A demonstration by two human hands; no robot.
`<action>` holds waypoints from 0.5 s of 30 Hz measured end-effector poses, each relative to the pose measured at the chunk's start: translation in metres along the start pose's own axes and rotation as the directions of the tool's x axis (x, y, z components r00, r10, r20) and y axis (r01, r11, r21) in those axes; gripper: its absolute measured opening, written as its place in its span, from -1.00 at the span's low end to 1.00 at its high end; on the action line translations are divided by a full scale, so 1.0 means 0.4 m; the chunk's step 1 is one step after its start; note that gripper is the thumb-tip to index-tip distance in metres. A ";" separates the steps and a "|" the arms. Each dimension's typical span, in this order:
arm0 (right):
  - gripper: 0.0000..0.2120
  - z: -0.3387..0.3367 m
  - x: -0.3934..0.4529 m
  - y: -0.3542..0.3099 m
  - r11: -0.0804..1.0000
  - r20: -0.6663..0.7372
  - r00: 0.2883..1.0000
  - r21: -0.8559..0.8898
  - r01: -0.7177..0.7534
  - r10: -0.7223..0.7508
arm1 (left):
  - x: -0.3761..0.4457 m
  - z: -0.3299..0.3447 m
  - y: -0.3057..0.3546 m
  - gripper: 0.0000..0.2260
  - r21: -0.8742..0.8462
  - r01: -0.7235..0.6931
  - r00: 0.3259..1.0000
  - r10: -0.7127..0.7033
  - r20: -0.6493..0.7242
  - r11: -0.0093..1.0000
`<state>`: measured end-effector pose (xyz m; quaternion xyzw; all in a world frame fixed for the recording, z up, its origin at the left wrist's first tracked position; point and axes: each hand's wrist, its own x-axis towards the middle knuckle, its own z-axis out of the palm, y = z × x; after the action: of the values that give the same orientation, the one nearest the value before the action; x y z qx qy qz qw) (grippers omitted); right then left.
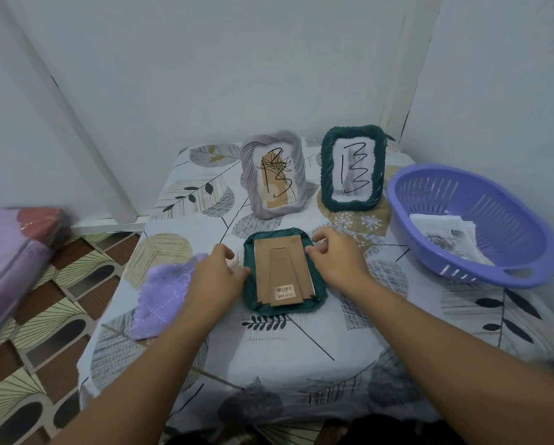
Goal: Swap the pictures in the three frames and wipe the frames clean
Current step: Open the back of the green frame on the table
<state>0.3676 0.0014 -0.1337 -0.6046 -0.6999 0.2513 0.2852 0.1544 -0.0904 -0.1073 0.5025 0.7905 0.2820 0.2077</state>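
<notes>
At the near centre of the leaf-print tablecloth, the dark green twisted-rim picture frame lies face down between both hands, its long axis running near to far and its brown cardboard backing upward. The left hand touches the frame's left edge with loosely curled fingers. The right hand, equally near, pinches at the right edge; whether it grips a tab cannot be told.

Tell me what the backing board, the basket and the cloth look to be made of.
Backing board: brown cardboard or fibreboard, matte, with a barcode sticker. Basket: moulded purple plastic, slightly glossy, with slotted walls. Cloth: soft purple fabric, probably microfibre, fuzzy with a dotted weave and scalloped edge.
</notes>
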 end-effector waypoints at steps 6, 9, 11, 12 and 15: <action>-0.95 -0.055 -0.094 0.014 0.968 0.132 0.976 0.207 0.142 -0.172 | -0.095 0.001 -0.020 -0.89 -0.085 -0.169 0.980 0.176 0.087 0.982; -0.94 -0.080 -0.130 0.019 0.963 0.270 0.940 0.226 0.148 -0.208 | -0.116 0.006 -0.043 -0.87 -0.135 -0.234 0.962 0.250 0.111 0.963; -0.92 -0.084 -0.140 0.025 0.966 0.325 0.922 0.212 0.147 -0.212 | -0.117 0.006 -0.052 -0.85 -0.156 -0.245 0.959 0.262 0.103 0.957; -0.91 -0.084 -0.143 0.028 0.968 0.334 0.919 0.209 0.143 -0.208 | -0.118 0.005 -0.054 -0.84 -0.156 -0.242 0.961 0.259 0.101 0.958; -0.90 -0.083 -0.144 0.035 0.961 0.321 0.927 0.251 0.114 -0.194 | -0.117 0.004 -0.055 -0.85 -0.172 -0.227 0.964 0.246 0.102 0.959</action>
<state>0.4069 -0.0535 -0.1255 -0.4577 -0.7509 0.4078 0.2457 0.1596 -0.1400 -0.1207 0.5918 0.6855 0.3353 0.2599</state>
